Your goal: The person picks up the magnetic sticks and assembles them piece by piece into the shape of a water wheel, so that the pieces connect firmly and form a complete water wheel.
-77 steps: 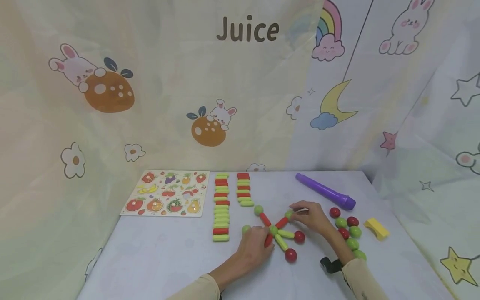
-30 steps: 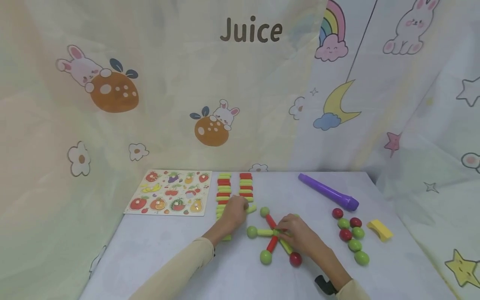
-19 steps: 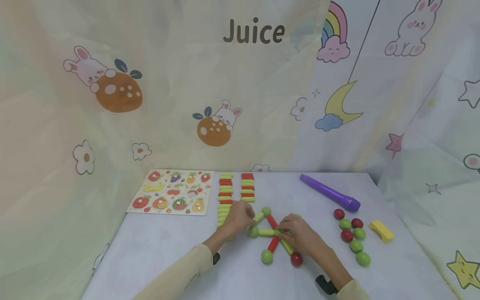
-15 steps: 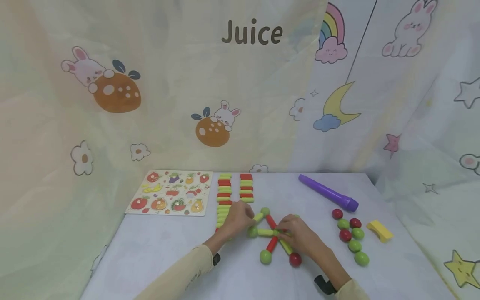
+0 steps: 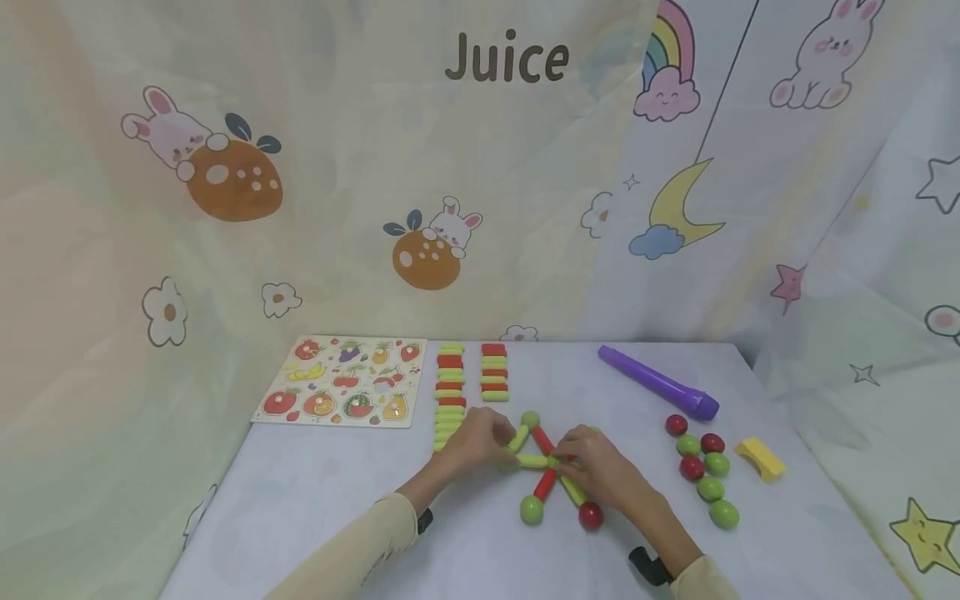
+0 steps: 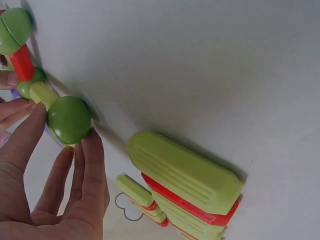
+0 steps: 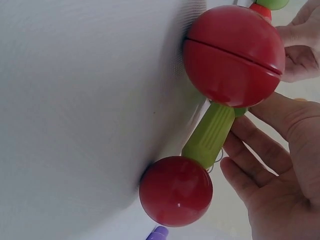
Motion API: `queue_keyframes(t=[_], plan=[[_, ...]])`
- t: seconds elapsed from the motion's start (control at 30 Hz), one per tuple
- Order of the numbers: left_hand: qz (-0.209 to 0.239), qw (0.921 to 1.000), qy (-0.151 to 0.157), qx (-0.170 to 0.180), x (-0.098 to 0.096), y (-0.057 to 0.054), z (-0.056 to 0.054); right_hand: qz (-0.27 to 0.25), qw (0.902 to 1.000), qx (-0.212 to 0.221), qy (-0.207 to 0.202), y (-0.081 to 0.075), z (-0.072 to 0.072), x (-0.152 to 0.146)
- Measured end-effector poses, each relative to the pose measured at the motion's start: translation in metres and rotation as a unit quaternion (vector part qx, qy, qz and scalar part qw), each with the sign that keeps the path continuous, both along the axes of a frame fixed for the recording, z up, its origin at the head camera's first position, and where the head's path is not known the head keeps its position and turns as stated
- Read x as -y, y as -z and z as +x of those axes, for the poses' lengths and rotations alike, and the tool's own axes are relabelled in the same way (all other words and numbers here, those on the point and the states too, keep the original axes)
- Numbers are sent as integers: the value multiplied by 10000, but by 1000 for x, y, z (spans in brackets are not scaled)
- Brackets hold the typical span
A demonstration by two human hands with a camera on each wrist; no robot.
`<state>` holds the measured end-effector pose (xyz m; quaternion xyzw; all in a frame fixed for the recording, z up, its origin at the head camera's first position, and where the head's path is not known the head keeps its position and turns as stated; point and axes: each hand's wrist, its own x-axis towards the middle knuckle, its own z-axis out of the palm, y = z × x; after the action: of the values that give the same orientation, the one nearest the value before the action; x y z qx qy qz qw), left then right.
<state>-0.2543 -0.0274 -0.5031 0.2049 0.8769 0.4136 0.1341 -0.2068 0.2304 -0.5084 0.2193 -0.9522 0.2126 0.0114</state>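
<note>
Pinched the green end ball point(image 6: 69, 119) with the left grip point(image 5: 478, 437), clasped the green hub ball point(image 5: 552, 461) in the right grip point(image 5: 596, 464), within the ball-and-rod star point(image 5: 545, 482) on the counter point(image 5: 300, 500), and likely risked popping the slanting yellow-green rod point(image 5: 519, 437) loose by pressing askew!

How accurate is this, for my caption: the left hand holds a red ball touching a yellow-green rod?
The colour is wrong: the left wrist view shows the left hand holding a green ball, not red, touching a yellow-green rod.
</note>
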Motion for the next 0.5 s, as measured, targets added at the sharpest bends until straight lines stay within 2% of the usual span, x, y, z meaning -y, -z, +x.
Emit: queue_keyframes(t=[0.17,0.3,0.37,0.5], plan=[[-319,9991,186,-193,0,0,1,30,10000,61,48,-2,0,1],[-445,9977,294,-418,-4,2,-3,-49,9999,110,27,-3,1,0],[-459,9965,263,-645,-8,3,-6,-106,9999,136,14,-3,0,-2],[-421,9946,-10,-946,-16,4,-13,-223,9996,55,-168,-3,0,-6]])
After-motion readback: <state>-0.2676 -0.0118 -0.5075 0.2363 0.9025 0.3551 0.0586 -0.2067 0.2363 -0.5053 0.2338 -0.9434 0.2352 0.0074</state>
